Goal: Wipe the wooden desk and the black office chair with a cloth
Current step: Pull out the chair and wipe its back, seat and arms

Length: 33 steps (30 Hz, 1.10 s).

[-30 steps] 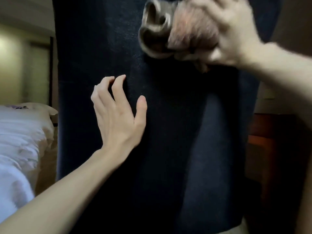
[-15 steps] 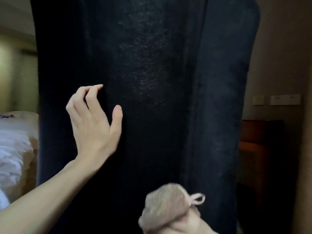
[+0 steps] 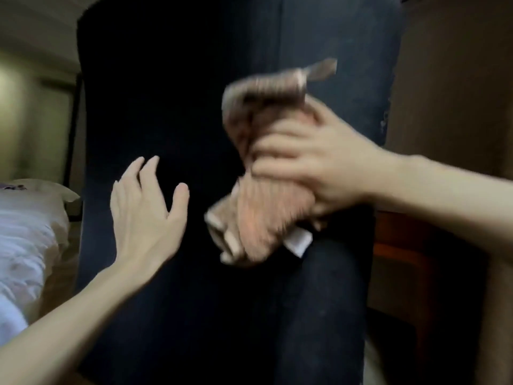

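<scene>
right hand (image 3: 327, 168) grips cloth (image 3: 266, 215) on right half of chair (image 3: 194, 79).

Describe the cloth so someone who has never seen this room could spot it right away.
Start at the tall black chair back filling the middle of the view. On its right half, the right hand grips a bunched cloth. It is the only pinkish-beige fuzzy thing there, with a white tag at its lower edge.
</scene>
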{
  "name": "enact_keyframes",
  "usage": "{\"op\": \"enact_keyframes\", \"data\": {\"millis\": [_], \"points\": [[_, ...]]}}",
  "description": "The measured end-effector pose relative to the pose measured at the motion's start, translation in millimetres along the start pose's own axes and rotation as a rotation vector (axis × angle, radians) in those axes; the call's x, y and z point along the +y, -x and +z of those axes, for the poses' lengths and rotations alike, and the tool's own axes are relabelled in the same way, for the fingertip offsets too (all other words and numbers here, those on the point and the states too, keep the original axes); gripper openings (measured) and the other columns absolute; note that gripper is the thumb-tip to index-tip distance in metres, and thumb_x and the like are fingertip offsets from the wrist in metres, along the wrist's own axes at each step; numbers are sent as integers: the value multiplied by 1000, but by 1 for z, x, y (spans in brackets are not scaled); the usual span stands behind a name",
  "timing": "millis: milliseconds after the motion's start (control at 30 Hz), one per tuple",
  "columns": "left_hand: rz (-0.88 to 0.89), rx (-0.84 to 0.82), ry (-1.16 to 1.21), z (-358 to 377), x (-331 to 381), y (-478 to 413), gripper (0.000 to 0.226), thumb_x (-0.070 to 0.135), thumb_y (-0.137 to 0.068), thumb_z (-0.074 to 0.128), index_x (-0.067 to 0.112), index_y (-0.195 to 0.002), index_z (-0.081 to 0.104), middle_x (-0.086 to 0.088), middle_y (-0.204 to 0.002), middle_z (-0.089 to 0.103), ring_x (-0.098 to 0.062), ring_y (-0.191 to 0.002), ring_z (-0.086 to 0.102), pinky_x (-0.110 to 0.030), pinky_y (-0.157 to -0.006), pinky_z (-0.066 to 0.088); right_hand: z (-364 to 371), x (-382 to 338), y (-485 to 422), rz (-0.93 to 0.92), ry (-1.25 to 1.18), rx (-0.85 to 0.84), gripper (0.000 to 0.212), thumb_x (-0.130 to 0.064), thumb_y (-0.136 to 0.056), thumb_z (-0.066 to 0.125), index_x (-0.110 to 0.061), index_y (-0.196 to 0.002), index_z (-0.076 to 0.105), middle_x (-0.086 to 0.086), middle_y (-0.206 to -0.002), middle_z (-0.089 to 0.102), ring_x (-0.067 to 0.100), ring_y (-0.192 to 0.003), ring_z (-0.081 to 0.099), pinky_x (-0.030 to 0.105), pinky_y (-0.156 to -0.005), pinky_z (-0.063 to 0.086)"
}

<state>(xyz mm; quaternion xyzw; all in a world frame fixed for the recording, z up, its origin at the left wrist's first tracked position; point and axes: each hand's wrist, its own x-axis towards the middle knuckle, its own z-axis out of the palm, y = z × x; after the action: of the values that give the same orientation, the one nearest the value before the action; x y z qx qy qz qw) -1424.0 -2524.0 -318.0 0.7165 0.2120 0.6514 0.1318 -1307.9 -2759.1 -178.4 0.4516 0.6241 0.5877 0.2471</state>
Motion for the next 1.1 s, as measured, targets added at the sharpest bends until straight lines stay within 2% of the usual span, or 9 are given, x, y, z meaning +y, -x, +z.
{"op": "enact_keyframes", "data": {"millis": [233, 367, 433, 533, 667, 767, 833, 900, 1100], "points": [[173, -48, 121, -14, 30, 2, 57, 46, -101, 39, 21, -151, 47, 2, -157, 42, -15, -144, 35, -40, -120, 27, -53, 91, -67, 263, 125, -64, 67, -66, -75, 55, -28, -130, 56, 1, -136, 57, 31, -132, 47, 52, -107, 37], [126, -105, 164, -16, 19, -2, 44, 15, -104, 44, 19, -147, 52, 4, -154, 47, -16, -141, 41, -26, -111, 29, -45, 56, -80, 485, 44, -12, 64, -63, -72, 53, -26, -124, 57, 4, -132, 57, 33, -132, 47, 59, -106, 35], [109, -126, 239, -19, 7, 1, 43, 3, -95, 44, 22, -130, 60, 2, -134, 60, -19, -125, 53, -22, -95, 39, -23, 10, -74, 487, 20, -43, 65, -60, -70, 55, -23, -123, 57, 6, -128, 56, 33, -131, 46, 67, -110, 27], [79, -106, 289, -21, -11, 7, 41, 2, -91, 55, 21, -127, 64, 6, -132, 63, -14, -125, 57, -18, -101, 41, 13, -81, -53, 337, -69, -72, 64, -52, -63, 59, -23, -120, 59, 6, -123, 57, 34, -126, 47, 74, -113, 16], [3, -1, 206, -19, -20, 12, 49, 0, -96, 43, 19, -134, 66, 6, -142, 61, -8, -131, 53, 1, -102, 28, 50, -203, -17, -85, -243, -197, 46, -44, -69, 64, -25, -111, 61, 4, -116, 57, 30, -126, 48, 79, -112, 8], [11, -14, 201, -17, -16, 15, 44, 6, -98, 45, 21, -133, 67, 8, -142, 61, -11, -129, 56, -15, -109, 38, 63, -259, 9, -337, -267, -339, 37, -41, -84, 51, -29, -118, 56, 5, -136, 52, 29, -137, 41, 79, -114, -5], [60, -6, 182, -18, -15, 18, 42, 7, -98, 47, 20, -132, 67, 6, -142, 60, -12, -130, 55, -29, -112, 40, 65, -266, 20, -413, -243, -352, 37, -37, -88, 37, -31, -119, 55, 5, -143, 48, 29, -141, 38, 78, -115, -7], [97, -3, 170, -18, -12, 20, 40, 7, -98, 48, 19, -131, 67, 5, -141, 60, -12, -131, 54, -28, -110, 40, 64, -255, 25, -500, -231, -349, 40, -39, -88, 33, -33, -121, 55, 4, -149, 46, 25, -143, 37, 76, -116, 1], [192, -43, 104, -9, -5, 31, 38, 22, -100, 50, 20, -136, 60, 5, -145, 51, -14, -132, 46, -24, -99, 34, 62, -187, 28, -651, -191, -184, 48, -51, -89, 50, -31, -132, 56, -3, -143, 53, 20, -142, 39, 65, -119, 7]]}}
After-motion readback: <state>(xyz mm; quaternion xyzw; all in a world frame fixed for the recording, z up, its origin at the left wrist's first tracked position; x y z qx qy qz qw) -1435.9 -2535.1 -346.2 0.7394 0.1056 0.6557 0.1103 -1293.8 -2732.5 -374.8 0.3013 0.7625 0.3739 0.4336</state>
